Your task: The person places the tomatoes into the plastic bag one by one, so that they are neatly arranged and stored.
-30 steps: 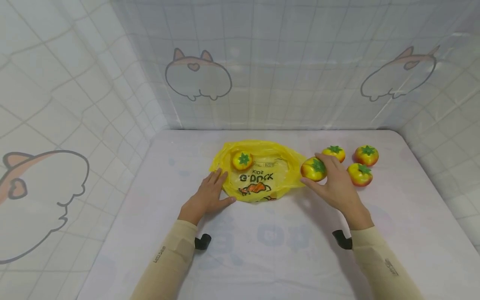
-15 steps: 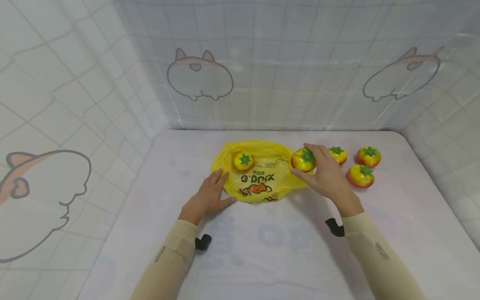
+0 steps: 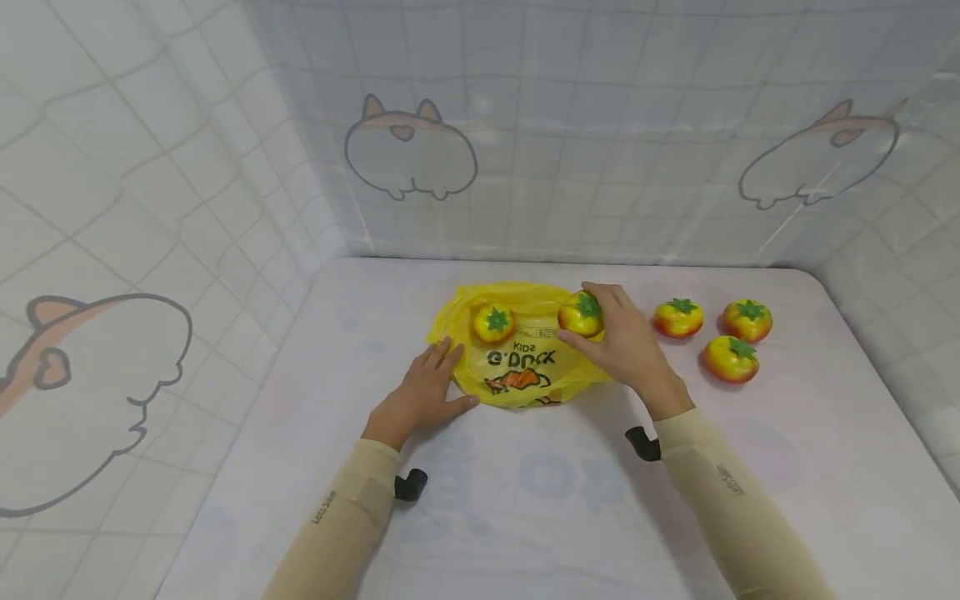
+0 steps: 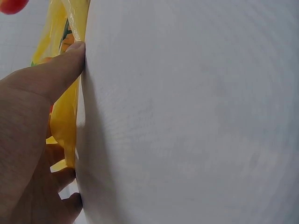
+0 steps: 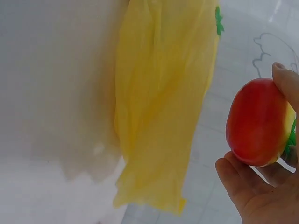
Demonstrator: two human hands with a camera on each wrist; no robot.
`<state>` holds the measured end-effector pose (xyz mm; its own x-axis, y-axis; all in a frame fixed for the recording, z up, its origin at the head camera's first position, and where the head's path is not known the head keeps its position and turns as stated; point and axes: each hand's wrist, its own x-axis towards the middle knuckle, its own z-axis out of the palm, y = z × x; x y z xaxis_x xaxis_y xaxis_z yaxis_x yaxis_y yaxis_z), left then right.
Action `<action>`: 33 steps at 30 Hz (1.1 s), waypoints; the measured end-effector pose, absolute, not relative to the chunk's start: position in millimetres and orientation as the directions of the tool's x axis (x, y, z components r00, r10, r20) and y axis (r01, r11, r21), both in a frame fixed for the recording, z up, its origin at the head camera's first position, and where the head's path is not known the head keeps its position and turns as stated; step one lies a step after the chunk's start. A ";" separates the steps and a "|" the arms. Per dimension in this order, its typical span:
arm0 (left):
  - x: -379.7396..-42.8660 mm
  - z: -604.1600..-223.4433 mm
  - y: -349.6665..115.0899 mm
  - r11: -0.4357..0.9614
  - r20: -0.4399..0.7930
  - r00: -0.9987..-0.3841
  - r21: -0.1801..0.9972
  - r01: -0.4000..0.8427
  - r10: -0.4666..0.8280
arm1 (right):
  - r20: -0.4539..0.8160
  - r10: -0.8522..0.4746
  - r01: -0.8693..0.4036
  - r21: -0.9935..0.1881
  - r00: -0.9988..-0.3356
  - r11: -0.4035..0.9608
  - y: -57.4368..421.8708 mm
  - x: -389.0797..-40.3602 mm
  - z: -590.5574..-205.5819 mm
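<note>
In the head view a yellow plastic bag (image 3: 525,385) with black lettering lies spread on the table, its mouth facing up. One yellow-red toy tomato (image 3: 493,323) with a green star-shaped top sits inside it at the left. My left hand (image 3: 422,392) rests at the bag's left rim, fingers spread and thumb on the near edge. My right hand (image 3: 628,342) holds a second toy tomato (image 3: 581,314) over the bag's right part. From the right wrist view, that tomato's red underside (image 5: 257,123) hangs apart from the bag's yellow side (image 5: 156,107), between thumb and fingers.
Three more toy tomatoes stand right of my right hand: one nearest the bag (image 3: 678,318), one at the far right (image 3: 747,320) and one closer to me (image 3: 730,359). A curtain (image 3: 600,192) with grid lines and animal drawings stands behind the white table (image 3: 525,525).
My right hand has carried its toy tomato leftward, from beside the bag's right edge to over the bag. The left hand has stayed at the rim. The head view has shifted slightly.
</note>
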<state>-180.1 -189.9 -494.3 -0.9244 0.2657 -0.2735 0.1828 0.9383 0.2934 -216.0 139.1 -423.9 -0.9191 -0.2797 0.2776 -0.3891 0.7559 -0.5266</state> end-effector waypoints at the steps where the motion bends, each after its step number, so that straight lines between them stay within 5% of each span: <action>1: -180.3 -494.2 -189.7 0.938 -0.272 -0.925 0.295 0.183 0.266 | 0.275 -0.287 -0.393 -0.528 -0.918 0.753 136.8 -217.5 -424.7; 33: -178.4 -492.9 -189.4 0.937 -0.280 -0.923 0.301 0.178 0.265 | 0.069 -0.395 -0.372 -0.517 -0.916 0.771 86.1 -254.8 -455.7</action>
